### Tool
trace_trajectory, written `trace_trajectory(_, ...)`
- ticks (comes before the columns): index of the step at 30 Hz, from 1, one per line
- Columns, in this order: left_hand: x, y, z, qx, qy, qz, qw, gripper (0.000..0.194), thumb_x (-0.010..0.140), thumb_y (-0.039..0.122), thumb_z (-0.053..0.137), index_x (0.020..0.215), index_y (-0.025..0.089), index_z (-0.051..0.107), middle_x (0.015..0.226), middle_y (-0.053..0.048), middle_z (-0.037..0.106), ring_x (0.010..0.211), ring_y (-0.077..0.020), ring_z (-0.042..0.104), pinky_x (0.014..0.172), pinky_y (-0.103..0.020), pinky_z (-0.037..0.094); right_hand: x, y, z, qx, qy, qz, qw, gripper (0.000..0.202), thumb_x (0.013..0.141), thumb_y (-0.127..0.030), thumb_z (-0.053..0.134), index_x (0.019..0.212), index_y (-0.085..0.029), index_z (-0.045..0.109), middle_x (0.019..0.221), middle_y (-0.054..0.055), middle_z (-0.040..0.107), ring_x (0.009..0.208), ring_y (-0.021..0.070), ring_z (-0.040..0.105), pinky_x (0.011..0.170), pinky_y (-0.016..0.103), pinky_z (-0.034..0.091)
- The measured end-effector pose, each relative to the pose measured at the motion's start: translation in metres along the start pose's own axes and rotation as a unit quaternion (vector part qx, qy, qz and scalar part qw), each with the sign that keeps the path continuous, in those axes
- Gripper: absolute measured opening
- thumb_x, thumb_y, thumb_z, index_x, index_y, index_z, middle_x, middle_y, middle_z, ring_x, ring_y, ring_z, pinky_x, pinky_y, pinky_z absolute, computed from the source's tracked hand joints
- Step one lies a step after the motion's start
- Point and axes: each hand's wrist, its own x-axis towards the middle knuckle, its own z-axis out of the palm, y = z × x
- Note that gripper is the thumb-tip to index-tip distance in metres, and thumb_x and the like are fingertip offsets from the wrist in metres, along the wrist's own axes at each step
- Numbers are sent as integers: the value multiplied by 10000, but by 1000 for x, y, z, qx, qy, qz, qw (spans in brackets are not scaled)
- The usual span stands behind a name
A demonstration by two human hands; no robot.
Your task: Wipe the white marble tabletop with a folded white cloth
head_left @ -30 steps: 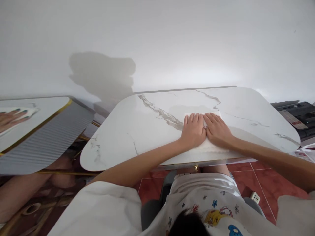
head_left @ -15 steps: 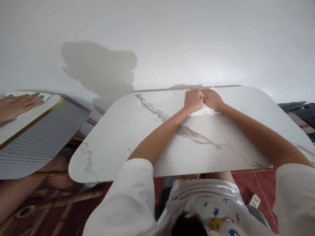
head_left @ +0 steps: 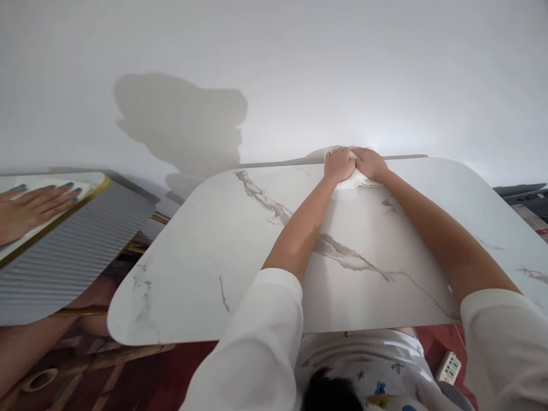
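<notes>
Side by side, my left hand (head_left: 340, 164) and my right hand (head_left: 371, 164) press down on a folded white cloth (head_left: 356, 181), fingers curled over it and thumbs nearly touching. The cloth lies at the far edge of a white marble-patterned tabletop (head_left: 257, 251) with grey veins, close to the wall. Part of it shows below and behind my hands; the rest is hidden under them. Both my arms reach straight across the tabletop.
At the left, another person's hand (head_left: 40, 206) lies flat on a white cloth on a second white table with a gold rim (head_left: 55, 216) and ribbed grey side. A pale wall (head_left: 299, 68) rises behind. A power strip (head_left: 448, 368) lies on the red floor.
Both my hands and the cloth have slid away from me to the tabletop's far edge. The other person's hand has shifted slightly on its table. My view has tilted a little.
</notes>
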Motion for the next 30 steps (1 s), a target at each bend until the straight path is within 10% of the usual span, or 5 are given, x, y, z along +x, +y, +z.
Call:
trace_trajectory(9,-38,8,-7,50,13,44,998,448,936,187,314,1345,114,481,1364,-141,561,1284,-277,463,1098,-426,307,-32,-28,-13,8,10,23,1000,498,889,-147,342,1340,-35,520,1386,196,565,1280,306,496,1078,460,354)
trace_trajectory(30,-222,70,-55,8,-24,52,998,460,883,183,367,1330,141,467,1383,-131,535,1312,-286,432,1125,-447,292,-203,-130,-78,-5,-4,-7,1000,524,943,-232,283,1404,-55,460,1417,187,526,1337,313,432,1107,496,350)
